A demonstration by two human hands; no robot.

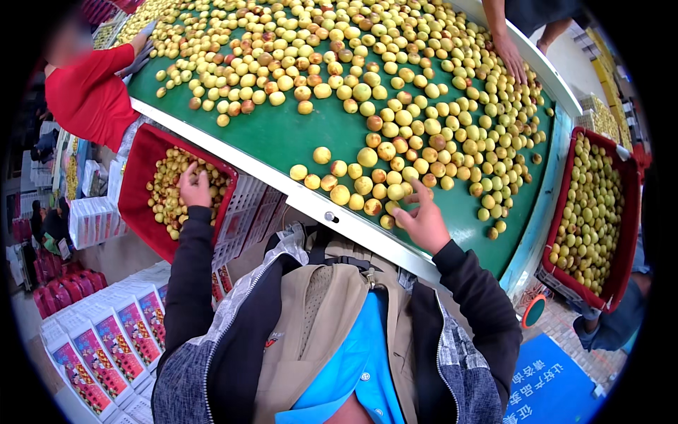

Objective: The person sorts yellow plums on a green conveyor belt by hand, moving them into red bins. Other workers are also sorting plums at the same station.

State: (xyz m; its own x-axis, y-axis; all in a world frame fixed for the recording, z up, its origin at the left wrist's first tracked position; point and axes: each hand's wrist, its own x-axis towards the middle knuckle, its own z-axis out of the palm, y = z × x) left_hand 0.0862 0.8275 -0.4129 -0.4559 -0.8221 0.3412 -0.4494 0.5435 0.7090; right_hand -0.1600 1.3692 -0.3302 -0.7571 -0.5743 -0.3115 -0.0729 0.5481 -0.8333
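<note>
Yellow-green jujubes, some with reddish-brown patches, lie spread over a green conveyor belt. At the belt's near edge, my right hand reaches over the loose fruit. Its thumb and forefinger are apart, with the thumb close to a jujube; no fruit shows between them. To the left, my left hand is over a red-lined crate partly filled with browner jujubes. Its fingers are loosely curled and apart, and I see nothing held in them.
A white rail with a bolt edges the belt before me. Another red-lined crate of jujubes stands right. A person in red works at far left; another person's hand touches fruit opposite. Printed cartons stand lower left.
</note>
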